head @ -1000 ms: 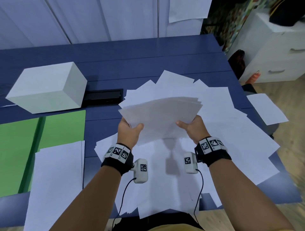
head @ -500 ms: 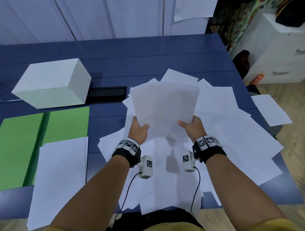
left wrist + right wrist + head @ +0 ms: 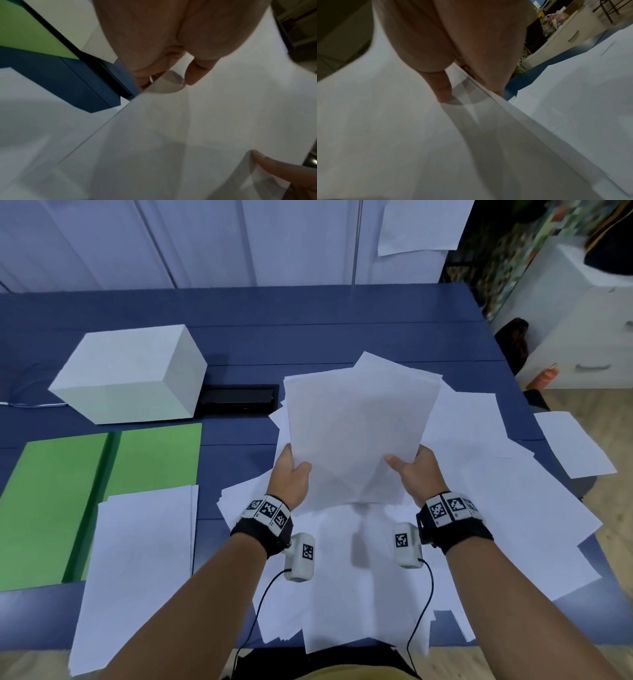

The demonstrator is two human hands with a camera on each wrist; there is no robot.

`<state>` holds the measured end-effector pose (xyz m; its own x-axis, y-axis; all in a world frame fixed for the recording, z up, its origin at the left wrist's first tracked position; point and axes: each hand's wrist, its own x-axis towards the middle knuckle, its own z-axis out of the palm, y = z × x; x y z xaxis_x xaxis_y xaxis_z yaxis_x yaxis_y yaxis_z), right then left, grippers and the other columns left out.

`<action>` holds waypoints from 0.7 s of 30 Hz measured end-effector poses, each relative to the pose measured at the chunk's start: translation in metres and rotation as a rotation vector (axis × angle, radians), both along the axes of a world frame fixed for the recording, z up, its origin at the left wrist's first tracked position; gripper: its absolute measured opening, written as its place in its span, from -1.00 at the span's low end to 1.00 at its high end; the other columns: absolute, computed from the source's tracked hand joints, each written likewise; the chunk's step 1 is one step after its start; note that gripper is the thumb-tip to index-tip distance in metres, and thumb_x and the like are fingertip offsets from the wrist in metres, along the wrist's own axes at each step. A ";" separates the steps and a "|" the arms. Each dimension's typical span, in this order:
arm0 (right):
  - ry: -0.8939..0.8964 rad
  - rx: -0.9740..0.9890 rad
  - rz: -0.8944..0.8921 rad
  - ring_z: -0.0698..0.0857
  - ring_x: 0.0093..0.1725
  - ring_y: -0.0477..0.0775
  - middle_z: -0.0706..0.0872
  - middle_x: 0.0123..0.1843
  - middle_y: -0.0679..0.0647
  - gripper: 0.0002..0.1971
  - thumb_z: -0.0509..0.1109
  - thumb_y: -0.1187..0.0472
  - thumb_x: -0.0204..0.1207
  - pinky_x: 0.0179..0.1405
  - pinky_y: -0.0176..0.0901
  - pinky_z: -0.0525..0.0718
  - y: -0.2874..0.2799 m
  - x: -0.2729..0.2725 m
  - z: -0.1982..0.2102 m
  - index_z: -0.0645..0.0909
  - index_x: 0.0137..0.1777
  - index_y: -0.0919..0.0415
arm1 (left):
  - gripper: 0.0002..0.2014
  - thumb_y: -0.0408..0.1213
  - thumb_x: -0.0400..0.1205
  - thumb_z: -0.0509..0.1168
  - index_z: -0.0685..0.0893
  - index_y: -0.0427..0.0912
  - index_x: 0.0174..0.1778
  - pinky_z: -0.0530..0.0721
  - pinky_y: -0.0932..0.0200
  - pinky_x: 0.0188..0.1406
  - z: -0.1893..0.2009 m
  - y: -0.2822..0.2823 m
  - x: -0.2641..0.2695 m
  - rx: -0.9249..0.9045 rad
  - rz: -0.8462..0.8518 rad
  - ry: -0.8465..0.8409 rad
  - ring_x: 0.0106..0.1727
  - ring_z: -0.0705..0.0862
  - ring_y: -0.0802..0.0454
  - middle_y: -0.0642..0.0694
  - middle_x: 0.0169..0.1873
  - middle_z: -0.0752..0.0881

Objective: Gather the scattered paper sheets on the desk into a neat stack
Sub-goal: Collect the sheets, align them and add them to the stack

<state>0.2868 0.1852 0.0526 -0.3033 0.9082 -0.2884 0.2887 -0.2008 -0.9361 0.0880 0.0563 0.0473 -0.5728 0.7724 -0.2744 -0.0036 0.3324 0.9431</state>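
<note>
— Sheets (image 3: 359, 433): what do they look like?

— Plain white, unprinted, bunched into a loose bundle; the far edges fan a little, so the corners do not line up. A soft crease runs up from the near edge.

— Where is the bundle?

— Held above the desk (image 3: 308, 330), over the scattered pile (image 3: 496, 508) (which spreads to the desk's right edge). A second stack (image 3: 144, 559) lies apart on the left, partly on a green folder (image 3: 68, 491), near a white box (image 3: 130, 374).

— Which way does it run?

— Long axis points away from the person, tilted up at the far end, leaning slightly right.

— And the hands?

— The left hand (image 3: 291, 477) pinches the near left corner, thumb on top; the right hand (image 3: 416, 474) pinches the near right corner the same way. Wrist views show each thumb pressed on paper, fingers underneath.
</note>
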 end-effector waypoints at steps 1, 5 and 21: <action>-0.007 0.025 0.014 0.74 0.02 -0.05 0.77 0.04 -0.04 -0.77 0.45 0.33 0.56 0.02 -0.15 0.67 -0.002 -0.004 0.001 0.64 0.17 0.09 | -0.68 -0.49 0.60 0.15 0.57 -0.03 0.17 0.63 0.33 0.02 0.002 -0.004 -0.006 0.002 0.001 0.016 0.03 0.70 0.19 0.08 0.05 0.74; -0.118 0.102 0.040 0.65 -0.19 -0.02 0.70 -0.15 0.08 -0.95 0.35 0.24 0.61 -0.07 -0.09 0.64 -0.018 -0.031 -0.009 0.59 0.02 0.17 | -0.79 -0.42 0.64 0.17 0.56 -0.09 0.13 0.65 0.16 0.05 0.002 -0.026 -0.037 -0.033 0.010 0.089 0.06 0.69 0.02 -0.03 0.06 0.72; -0.572 -0.145 0.387 0.52 0.43 0.33 0.51 0.45 0.39 -0.61 0.09 0.35 0.71 0.31 -0.07 0.48 -0.179 -0.239 -0.060 0.34 0.50 0.47 | -0.56 -0.25 0.79 -0.05 0.24 -0.25 0.60 0.45 0.06 0.17 -0.051 -0.201 -0.189 -0.569 0.204 0.197 0.31 0.55 -0.23 -0.29 0.36 0.55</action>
<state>0.0482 0.0065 -0.0075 -0.3618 0.7058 -0.6091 0.8034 -0.0954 -0.5877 -0.1009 -0.1451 -0.0036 -0.7748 0.4061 -0.4845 0.0352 0.7929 0.6083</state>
